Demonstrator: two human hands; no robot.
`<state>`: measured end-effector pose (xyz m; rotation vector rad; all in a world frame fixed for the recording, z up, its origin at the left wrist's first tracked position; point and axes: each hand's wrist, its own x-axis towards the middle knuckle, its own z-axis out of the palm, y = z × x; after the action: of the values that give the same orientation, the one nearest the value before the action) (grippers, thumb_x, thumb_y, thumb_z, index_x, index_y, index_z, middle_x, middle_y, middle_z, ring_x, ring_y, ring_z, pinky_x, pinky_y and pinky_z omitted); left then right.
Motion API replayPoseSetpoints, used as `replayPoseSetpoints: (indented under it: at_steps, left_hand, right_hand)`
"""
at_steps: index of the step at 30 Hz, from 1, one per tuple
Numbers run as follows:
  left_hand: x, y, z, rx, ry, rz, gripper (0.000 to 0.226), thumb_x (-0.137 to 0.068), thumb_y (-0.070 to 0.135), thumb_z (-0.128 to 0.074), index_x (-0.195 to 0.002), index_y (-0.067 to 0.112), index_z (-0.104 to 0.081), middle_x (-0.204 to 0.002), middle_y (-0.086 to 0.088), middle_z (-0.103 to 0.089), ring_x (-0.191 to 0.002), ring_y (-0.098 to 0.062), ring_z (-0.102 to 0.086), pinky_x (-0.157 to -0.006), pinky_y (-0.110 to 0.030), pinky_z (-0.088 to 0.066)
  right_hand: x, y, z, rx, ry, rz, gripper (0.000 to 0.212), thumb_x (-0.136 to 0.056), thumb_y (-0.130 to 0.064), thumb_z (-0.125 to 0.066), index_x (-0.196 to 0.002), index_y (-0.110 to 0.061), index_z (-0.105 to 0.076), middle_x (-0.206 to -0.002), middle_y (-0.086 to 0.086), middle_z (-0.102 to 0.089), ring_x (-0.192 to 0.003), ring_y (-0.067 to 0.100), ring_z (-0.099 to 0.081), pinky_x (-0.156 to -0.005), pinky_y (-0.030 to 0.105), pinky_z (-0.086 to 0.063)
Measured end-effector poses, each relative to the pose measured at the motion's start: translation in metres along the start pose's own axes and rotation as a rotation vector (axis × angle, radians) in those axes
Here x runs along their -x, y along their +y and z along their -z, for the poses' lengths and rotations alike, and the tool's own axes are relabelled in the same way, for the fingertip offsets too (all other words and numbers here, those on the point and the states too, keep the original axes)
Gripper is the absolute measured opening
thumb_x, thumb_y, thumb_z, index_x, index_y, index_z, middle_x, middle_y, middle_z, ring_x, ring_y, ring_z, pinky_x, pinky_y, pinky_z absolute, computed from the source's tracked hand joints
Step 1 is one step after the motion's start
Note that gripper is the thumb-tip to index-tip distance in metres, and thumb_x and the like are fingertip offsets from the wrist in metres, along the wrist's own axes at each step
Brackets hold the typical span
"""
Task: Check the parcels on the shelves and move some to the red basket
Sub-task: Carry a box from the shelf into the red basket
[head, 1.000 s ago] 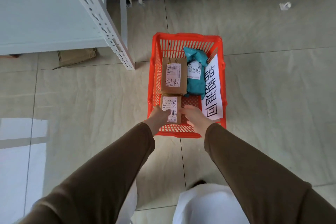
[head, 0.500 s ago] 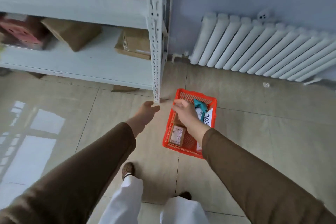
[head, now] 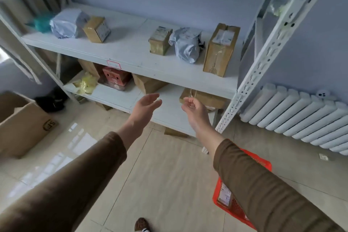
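Note:
Both hands are raised, empty, in front of the white shelving unit [head: 131, 56]. My left hand [head: 146, 107] has relaxed, nearly straight fingers. My right hand [head: 194, 108] has loosely curled fingers and holds nothing. The middle shelf carries a tall brown box [head: 220, 51], a grey poly bag [head: 186, 45], a small taped box [head: 160, 40], another brown box [head: 97, 29], a pale bag [head: 66, 23] and a teal bag [head: 42, 22]. The red basket [head: 261, 162] stands on the floor at lower right, mostly hidden by my right sleeve; a small labelled box [head: 225, 195] lies inside.
The lower shelf holds a red box [head: 114, 77], a yellow bag [head: 85, 84] and brown boxes [head: 146, 84]. An open cardboard carton [head: 24, 128] stands at left. A white radiator [head: 301, 118] runs along the right wall. A perforated shelf post [head: 263, 58] rises right of my hands.
I have stood up from the basket and turned to the shelves. Both hands left the small box in the basket and rose, empty, toward the shelf front.

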<state>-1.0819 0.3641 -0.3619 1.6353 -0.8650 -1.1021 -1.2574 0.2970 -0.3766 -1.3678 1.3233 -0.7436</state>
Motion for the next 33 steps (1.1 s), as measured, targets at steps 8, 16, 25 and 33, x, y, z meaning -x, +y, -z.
replayPoseSetpoints:
  at_steps: [8,16,25,33]
  left_hand:
    - [-0.050,0.040,0.137,0.030,0.115,-0.096,0.034,-0.101,0.022,-0.065,-0.135,0.017,-0.064,-0.122,0.006,-0.069,-0.112,-0.008,-0.063,-0.088,-0.018,-0.045]
    - [-0.163,0.064,0.237,0.008,0.222,-0.136,0.030,-0.100,0.020,-0.066,-0.129,0.016,-0.067,-0.119,0.005,-0.071,-0.105,-0.007,-0.067,-0.076,-0.010,-0.049]
    - [-0.301,0.081,0.347,-0.015,0.288,-0.067,0.033,-0.100,0.020,-0.067,-0.132,0.013,-0.065,-0.125,-0.001,-0.069,-0.106,-0.012,-0.064,-0.079,-0.020,-0.047]
    - [-0.412,0.068,0.421,-0.019,0.240,0.040,0.045,-0.099,0.021,-0.067,-0.142,0.011,-0.057,-0.142,-0.011,-0.060,-0.128,-0.027,-0.057,-0.112,-0.040,-0.043]
  right_hand:
    - [-0.040,-0.093,-0.115,-0.014,-0.077,0.151,0.025,-0.100,-0.017,-0.061,-0.125,-0.018,-0.061,-0.113,-0.010,-0.062,-0.098,-0.006,-0.056,-0.073,0.008,-0.041]
    - [-0.143,-0.149,-0.216,-0.030,-0.120,0.171,0.027,-0.097,-0.019,-0.063,-0.124,-0.022,-0.063,-0.122,-0.004,-0.064,-0.108,0.010,-0.062,-0.082,0.021,-0.047]
    - [-0.284,-0.203,-0.326,-0.037,-0.151,0.114,0.028,-0.098,-0.021,-0.063,-0.126,-0.020,-0.061,-0.120,-0.001,-0.063,-0.107,0.015,-0.060,-0.091,0.032,-0.048]
    - [-0.367,-0.228,-0.412,-0.043,-0.143,-0.012,0.042,-0.101,-0.023,-0.061,-0.141,-0.010,-0.055,-0.136,0.006,-0.062,-0.121,0.020,-0.059,-0.106,0.037,-0.047]
